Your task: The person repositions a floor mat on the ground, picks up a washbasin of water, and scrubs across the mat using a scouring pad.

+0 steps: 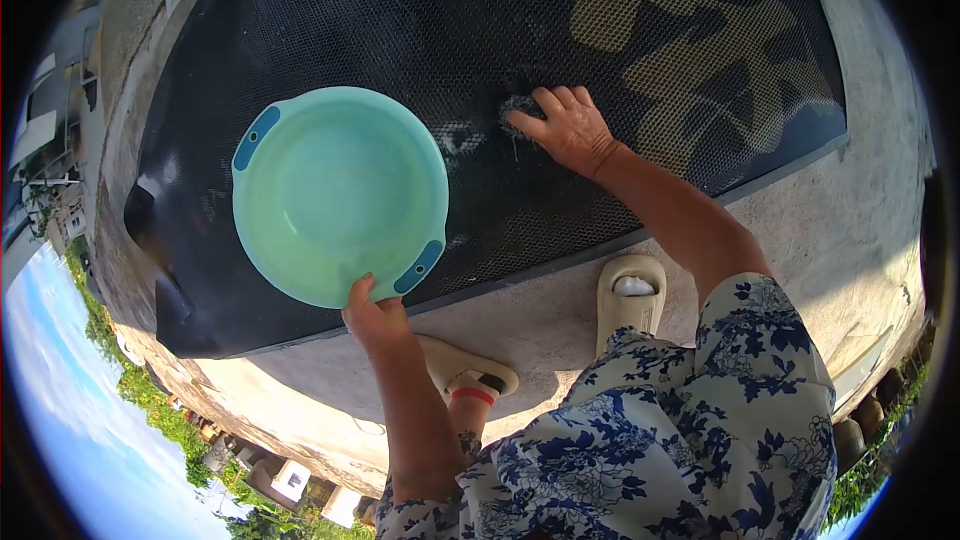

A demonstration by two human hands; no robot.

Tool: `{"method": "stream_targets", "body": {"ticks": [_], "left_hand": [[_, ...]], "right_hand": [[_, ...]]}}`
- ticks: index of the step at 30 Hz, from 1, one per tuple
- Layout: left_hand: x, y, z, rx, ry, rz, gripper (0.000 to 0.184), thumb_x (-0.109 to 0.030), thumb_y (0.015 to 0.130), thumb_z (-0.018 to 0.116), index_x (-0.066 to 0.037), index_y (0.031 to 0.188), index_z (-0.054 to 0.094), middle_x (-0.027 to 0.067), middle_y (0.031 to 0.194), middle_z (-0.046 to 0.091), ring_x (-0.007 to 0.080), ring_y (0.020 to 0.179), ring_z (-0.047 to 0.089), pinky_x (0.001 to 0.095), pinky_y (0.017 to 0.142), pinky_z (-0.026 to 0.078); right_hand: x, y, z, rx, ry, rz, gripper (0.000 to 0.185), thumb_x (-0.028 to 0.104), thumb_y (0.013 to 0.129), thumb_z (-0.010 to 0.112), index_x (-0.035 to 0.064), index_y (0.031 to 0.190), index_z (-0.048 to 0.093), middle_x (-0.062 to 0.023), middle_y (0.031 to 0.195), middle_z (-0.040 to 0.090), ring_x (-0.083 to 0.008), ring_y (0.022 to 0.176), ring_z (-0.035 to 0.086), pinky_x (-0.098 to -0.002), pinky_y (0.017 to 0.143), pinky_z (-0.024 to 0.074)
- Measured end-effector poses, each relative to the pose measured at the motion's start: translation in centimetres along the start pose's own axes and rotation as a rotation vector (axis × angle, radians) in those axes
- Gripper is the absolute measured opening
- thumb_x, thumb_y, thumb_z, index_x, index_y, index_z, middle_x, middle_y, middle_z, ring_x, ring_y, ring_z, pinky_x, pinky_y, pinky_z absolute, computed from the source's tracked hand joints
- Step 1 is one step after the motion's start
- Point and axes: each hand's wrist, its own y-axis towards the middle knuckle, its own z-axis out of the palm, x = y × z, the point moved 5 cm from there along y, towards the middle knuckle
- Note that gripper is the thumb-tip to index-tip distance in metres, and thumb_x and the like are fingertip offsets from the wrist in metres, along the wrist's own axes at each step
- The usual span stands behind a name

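Note:
A pale green plastic basin (340, 180) with blue handle pads is at the left, tilted toward me. Its inside looks pale and smooth, perhaps with water in it. My left hand (375, 318) grips the near rim, thumb over the edge and fingers beneath. Over the black textured mat (480, 200), my right hand (572, 132) is palm down with thumb and fingers apart. Just beside its thumb is a blurred grey-white patch (518, 116) like spray or suds; its exact nature is unclear. Another whitish wet streak (462, 138) lies between basin and right hand.
Tan flower-like shapes (690, 50) decorate the mat's right part. Its left edge curls up. Concrete (790, 230) surrounds the mat. My feet, in cream slippers (632, 300), stand at the near edge. Greenery and buildings appear beyond, at lower left.

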Motion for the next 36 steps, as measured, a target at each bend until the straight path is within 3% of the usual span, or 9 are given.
{"method": "stream_targets", "body": {"ticks": [5, 8, 10, 15, 24, 28, 30, 33, 36], "left_hand": [[1.3, 0.7, -3.0, -0.191, -0.175, -0.088, 0.043, 0.006, 0.076, 0.051, 0.006, 0.120, 0.050, 0.0189, 0.117, 0.054, 0.0344, 0.108, 0.057, 0.0487, 0.089, 0.052], [1.1, 1.1, -4.4, -0.232, -0.229, -0.109, 0.044, 0.007, 0.077, 0.050, 0.005, 0.121, 0.049, 0.0182, 0.119, 0.054, 0.0351, 0.111, 0.055, 0.0499, 0.091, 0.051], [1.6, 2.4, -5.0, -0.232, -0.261, -0.141, 0.043, 0.006, 0.078, 0.050, 0.005, 0.121, 0.049, 0.0177, 0.119, 0.054, 0.0349, 0.111, 0.055, 0.0491, 0.091, 0.051], [5.1, 5.2, -8.4, -0.273, -0.360, -0.133, 0.041, 0.004, 0.080, 0.051, 0.006, 0.120, 0.050, 0.0198, 0.119, 0.055, 0.0354, 0.108, 0.057, 0.0463, 0.090, 0.052], [7.7, 10.5, -17.8, -0.336, -0.949, -0.275, 0.048, -0.001, 0.084, 0.045, 0.011, 0.130, 0.039, 0.0267, 0.130, 0.046, 0.0417, 0.116, 0.053, 0.0456, 0.095, 0.053], [8.0, 11.8, -20.7, -0.412, -1.130, -0.309, 0.055, -0.004, 0.086, 0.043, 0.012, 0.137, 0.030, 0.0289, 0.138, 0.038, 0.0438, 0.119, 0.051, 0.0461, 0.096, 0.052], [8.4, 11.9, -21.9, -0.411, -1.138, -0.241, 0.056, -0.007, 0.088, 0.042, 0.011, 0.139, 0.028, 0.0289, 0.142, 0.033, 0.0436, 0.120, 0.050, 0.0456, 0.096, 0.053], [7.8, 10.4, -22.3, -0.544, -1.081, -0.172, 0.055, -0.009, 0.090, 0.040, 0.009, 0.141, 0.027, 0.0295, 0.144, 0.030, 0.0416, 0.121, 0.050, 0.0454, 0.095, 0.053], [7.7, 9.0, -21.4, -0.537, -1.107, -0.167, 0.054, -0.008, 0.090, 0.039, 0.010, 0.139, 0.028, 0.0299, 0.142, 0.033, 0.0406, 0.120, 0.050, 0.0455, 0.095, 0.053]], "right_hand": [[-7.2, 12.3, -0.6, -0.273, -0.134, 0.431, 0.036, 0.013, 0.089, 0.056, 0.0255, 0.123, 0.050, -0.0072, 0.094, 0.054, -0.0219, 0.085, 0.056, -0.0383, 0.075, 0.0456], [-5.6, 11.0, -0.7, -0.205, -0.040, 0.412, 0.036, 0.015, 0.088, 0.059, 0.0252, 0.121, 0.052, -0.0070, 0.096, 0.054, -0.0207, 0.085, 0.056, -0.0372, 0.075, 0.0449], [-0.9, 5.6, -0.8, 0.065, -0.086, 0.150, 0.037, 0.018, 0.084, 0.064, 0.0251, 0.119, 0.055, -0.0074, 0.098, 0.054, -0.0202, 0.087, 0.055, -0.0360, 0.075, 0.0443], [3.5, -3.3, -0.8, 0.115, 0.104, -0.152, 0.040, 0.020, 0.079, 0.069, 0.0242, 0.117, 0.056, -0.0066, 0.093, 0.052, -0.0210, 0.085, 0.055, -0.0370, 0.074, 0.0441], [-5.2, 15.9, -1.1, -0.123, -0.062, 0.485, 0.038, 0.023, 0.087, 0.064, 0.0189, 0.122, 0.050, -0.0091, 0.099, 0.057, -0.0253, 0.092, 0.058, -0.0404, 0.078, 0.0469], [1.4, 8.0, -0.3, 0.245, -0.063, 0.131, 0.041, 0.026, 0.085, 0.067, 0.0192, 0.122, 0.051, -0.0093, 0.098, 0.056, -0.0245, 0.093, 0.058, -0.0397, 0.078, 0.0472], [4.4, 3.7, -0.6, 0.105, -0.033, -0.092, 0.051, 0.021, 0.073, 0.078, 0.0167, 0.117, 0.052, -0.0097, 0.093, 0.053, -0.0225, 0.083, 0.058, -0.0385, 0.070, 0.0478], [2.3, 6.0, -0.1, 0.127, 0.027, -0.026, 0.051, 0.020, 0.073, 0.078, 0.0145, 0.116, 0.052, -0.0081, 0.090, 0.054, -0.0219, 0.080, 0.058, -0.0379, 0.069, 0.0480], [-1.3, 13.1, 0.5, -0.103, -0.057, 0.125, 0.047, 0.020, 0.077, 0.075, 0.0129, 0.116, 0.049, -0.0074, 0.087, 0.056, -0.0222, 0.076, 0.059, -0.0380, 0.068, 0.0492]]}}
